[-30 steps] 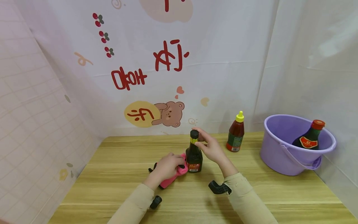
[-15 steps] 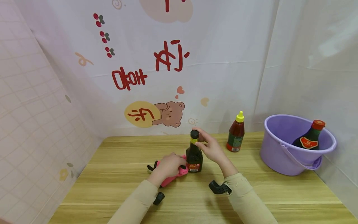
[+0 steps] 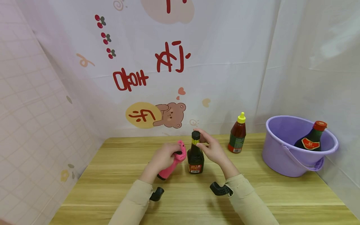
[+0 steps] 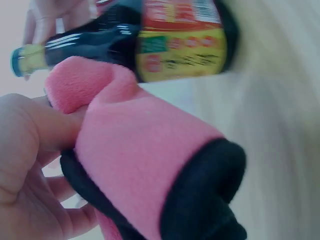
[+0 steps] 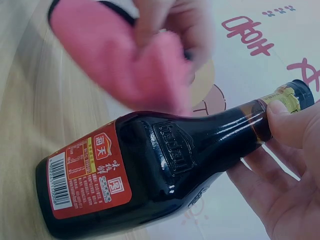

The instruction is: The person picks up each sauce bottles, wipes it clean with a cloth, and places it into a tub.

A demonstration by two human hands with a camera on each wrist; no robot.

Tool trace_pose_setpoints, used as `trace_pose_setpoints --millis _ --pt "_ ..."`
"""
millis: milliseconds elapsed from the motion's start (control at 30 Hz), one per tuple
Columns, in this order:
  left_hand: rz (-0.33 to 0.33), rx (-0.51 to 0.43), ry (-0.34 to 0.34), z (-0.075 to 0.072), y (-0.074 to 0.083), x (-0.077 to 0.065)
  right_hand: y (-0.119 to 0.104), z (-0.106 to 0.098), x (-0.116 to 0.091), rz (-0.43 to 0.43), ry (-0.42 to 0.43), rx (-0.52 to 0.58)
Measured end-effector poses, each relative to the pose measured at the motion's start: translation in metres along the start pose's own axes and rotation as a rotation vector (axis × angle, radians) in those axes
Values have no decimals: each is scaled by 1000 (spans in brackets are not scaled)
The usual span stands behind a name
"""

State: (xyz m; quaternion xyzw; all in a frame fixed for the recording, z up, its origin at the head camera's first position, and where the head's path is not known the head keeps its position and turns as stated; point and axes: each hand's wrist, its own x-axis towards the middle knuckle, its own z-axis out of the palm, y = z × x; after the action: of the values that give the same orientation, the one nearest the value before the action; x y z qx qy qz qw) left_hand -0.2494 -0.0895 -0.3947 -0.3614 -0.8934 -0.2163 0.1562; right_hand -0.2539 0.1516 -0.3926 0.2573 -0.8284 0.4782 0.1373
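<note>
A dark soy sauce bottle (image 3: 195, 160) with a black cap and red label stands upright mid-table. My right hand (image 3: 211, 147) holds it by the neck, thumb and fingers around the yellow band below the cap. In my left hand (image 3: 163, 157) is a pink cloth with black edging (image 4: 135, 150), pinched and bunched between thumb and fingers. The left hand is just left of the bottle. In the right wrist view the cloth (image 5: 117, 60) looks blurred and overlaps the bottle's shoulder. The bottle's barcode side faces the head camera.
A sauce bottle with a yellow nozzle cap (image 3: 237, 137) stands behind to the right. Farther right, a purple bucket (image 3: 287, 159) holds a red-capped dark bottle (image 3: 310, 140) leaning inside. A printed white curtain (image 3: 225, 47) closes off the back of the wooden table (image 3: 202, 200).
My left hand has lifted the pink cloth upward and slightly left, away from the bottle's lower side. The right hand and the bottle have stayed in place.
</note>
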Motion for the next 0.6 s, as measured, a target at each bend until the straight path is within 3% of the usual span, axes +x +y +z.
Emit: trace_pose_setpoints --millis 133,267,600 --pt "56 -37 130 -9 8 7 2 0 0 -23 12 -6" --pt "94 -50 210 -15 17 11 2 0 0 -40 18 -17" --pt "94 -82 261 -13 32 17 3 1 0 -27 14 -9"
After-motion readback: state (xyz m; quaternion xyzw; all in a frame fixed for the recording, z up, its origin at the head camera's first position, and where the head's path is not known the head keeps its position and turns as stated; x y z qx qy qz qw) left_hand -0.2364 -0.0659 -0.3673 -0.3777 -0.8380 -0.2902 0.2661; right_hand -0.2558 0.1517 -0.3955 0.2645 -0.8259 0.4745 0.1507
